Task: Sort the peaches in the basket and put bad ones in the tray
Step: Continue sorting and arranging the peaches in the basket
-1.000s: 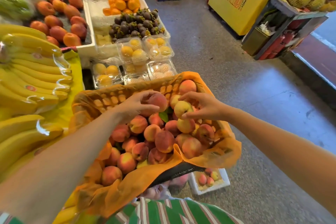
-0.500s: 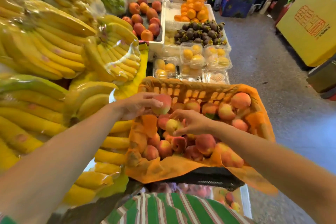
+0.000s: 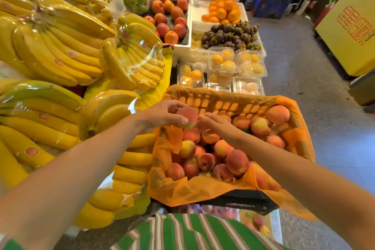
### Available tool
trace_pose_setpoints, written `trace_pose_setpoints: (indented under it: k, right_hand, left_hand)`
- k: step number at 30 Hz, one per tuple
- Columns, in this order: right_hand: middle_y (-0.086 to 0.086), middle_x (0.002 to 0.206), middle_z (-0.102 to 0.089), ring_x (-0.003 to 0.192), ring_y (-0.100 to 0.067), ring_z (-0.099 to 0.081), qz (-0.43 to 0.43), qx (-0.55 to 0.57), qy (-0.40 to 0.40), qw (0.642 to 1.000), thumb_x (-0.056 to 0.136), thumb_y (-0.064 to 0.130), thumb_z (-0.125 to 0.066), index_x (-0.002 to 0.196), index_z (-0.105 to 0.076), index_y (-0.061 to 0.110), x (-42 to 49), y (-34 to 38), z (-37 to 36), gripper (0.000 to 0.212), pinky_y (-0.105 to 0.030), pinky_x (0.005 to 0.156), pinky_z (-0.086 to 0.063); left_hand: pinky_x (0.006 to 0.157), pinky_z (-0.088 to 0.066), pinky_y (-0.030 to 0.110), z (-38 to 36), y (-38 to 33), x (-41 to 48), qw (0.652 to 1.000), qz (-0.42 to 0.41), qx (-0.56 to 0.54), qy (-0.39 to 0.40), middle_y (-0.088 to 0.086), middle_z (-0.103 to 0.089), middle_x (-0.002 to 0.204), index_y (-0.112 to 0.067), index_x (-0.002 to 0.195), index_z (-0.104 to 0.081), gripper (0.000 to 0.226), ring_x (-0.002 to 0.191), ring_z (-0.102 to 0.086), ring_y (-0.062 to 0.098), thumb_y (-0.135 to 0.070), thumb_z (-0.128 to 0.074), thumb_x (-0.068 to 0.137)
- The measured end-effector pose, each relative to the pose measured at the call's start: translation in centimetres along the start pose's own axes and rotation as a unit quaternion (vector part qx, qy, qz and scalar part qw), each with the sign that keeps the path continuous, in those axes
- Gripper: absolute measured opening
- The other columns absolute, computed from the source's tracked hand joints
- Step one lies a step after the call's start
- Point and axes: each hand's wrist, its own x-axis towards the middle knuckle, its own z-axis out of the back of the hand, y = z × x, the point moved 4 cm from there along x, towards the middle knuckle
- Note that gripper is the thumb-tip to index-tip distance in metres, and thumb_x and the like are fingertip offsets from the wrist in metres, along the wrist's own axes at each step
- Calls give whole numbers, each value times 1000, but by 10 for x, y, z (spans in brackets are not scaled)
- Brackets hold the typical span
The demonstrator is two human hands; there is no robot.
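A black basket lined with orange paper holds several peaches. My left hand grips one pink peach above the basket's far left corner. My right hand reaches in from the right, palm down, its outstretched fingertips touching that same peach. Another peach lies just under the right palm. A yellowish peach rests on the pile below the hands. On the floor under the basket's near right corner, a white tray holds a few peaches; the basket and my striped shirt partly hide it.
Wrapped banana bunches fill the stand to the left, right up against the basket. Clear boxes of yellow fruit sit just behind it, then mangosteens and oranges. A yellow box stands across the grey floor aisle.
My view swung left toward the bananas. The left hand raised its peach. The right hand no longer holds the yellowish peach and has moved over to touch the left hand's peach.
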Motion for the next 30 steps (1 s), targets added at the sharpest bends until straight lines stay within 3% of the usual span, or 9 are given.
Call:
trace_pose_setpoints:
  k: [2,5,7,10,13,15,18,24,30]
  right_hand:
    - [-9,116,-64,97,-21,-64,-18,128,20,991,95,47,-50,132,-53,14,-1,11,3,50,-33,84,-51]
    - [-4,121,-63,104,-18,-65,-12,81,32,996,90,41,-62,130,-54,18,3,16,2,47,-31,88,-53]
    - [-4,122,-61,107,-19,-65,-19,62,2,998,85,41,-69,128,-53,18,8,14,4,51,-35,92,-55]
    - [-2,119,-58,105,-17,-63,-45,29,-75,996,77,42,-77,125,-50,17,20,4,11,61,-36,88,-57]
    - [0,117,-58,106,-17,-59,-36,-80,-110,990,73,40,-81,121,-51,20,38,-4,8,60,-35,88,-56]
    - [-2,119,-57,106,-18,-58,-7,-134,-111,985,74,36,-81,124,-53,19,50,-4,0,60,-30,85,-54]
    - [-5,120,-57,107,-20,-57,22,-198,-126,972,75,33,-82,127,-56,17,69,-8,-14,61,-31,87,-52]
    - [-8,115,-66,103,-23,-63,19,-213,-169,962,82,26,-76,123,-57,8,83,-20,-28,49,-38,89,-52]
    - [-9,115,-68,105,-24,-62,25,-249,-125,960,90,26,-65,121,-61,7,67,-20,-19,36,-36,88,-51]
  left_hand:
    - [80,-54,27,-6,-3,5,999,-8,49,-9,6,-67,110,-19,118,-60,54,105,-64,20,-24,-84,70]
    - [78,-53,19,-13,-9,12,990,-42,131,-21,1,-66,107,-16,116,-58,51,100,-63,13,-24,-83,72]
    - [83,-53,22,-13,-11,16,977,-89,190,-38,-1,-66,108,-16,115,-60,48,102,-62,13,-30,-81,74]
    - [101,-41,36,4,-5,19,893,-144,408,-123,-4,-62,121,-24,115,-63,43,124,-48,19,-43,-73,79]
    - [117,-9,47,17,17,17,822,-106,551,-100,-7,-40,149,-32,122,-59,46,147,-13,20,-53,-65,81]
    - [117,-1,47,21,27,14,826,-99,549,-77,-8,-27,156,-32,124,-58,44,149,-2,18,-50,-63,84]
    - [117,-4,47,23,31,11,836,-124,530,-72,-7,-23,158,-30,127,-56,45,149,0,17,-43,-63,85]
    - [116,-8,43,29,33,14,842,-149,512,-78,-8,-29,155,-28,129,-55,47,149,-5,15,-43,-63,85]
    - [109,-24,46,28,22,18,830,-178,518,-104,-6,-53,137,-27,114,-65,42,141,-27,23,-45,-57,78]
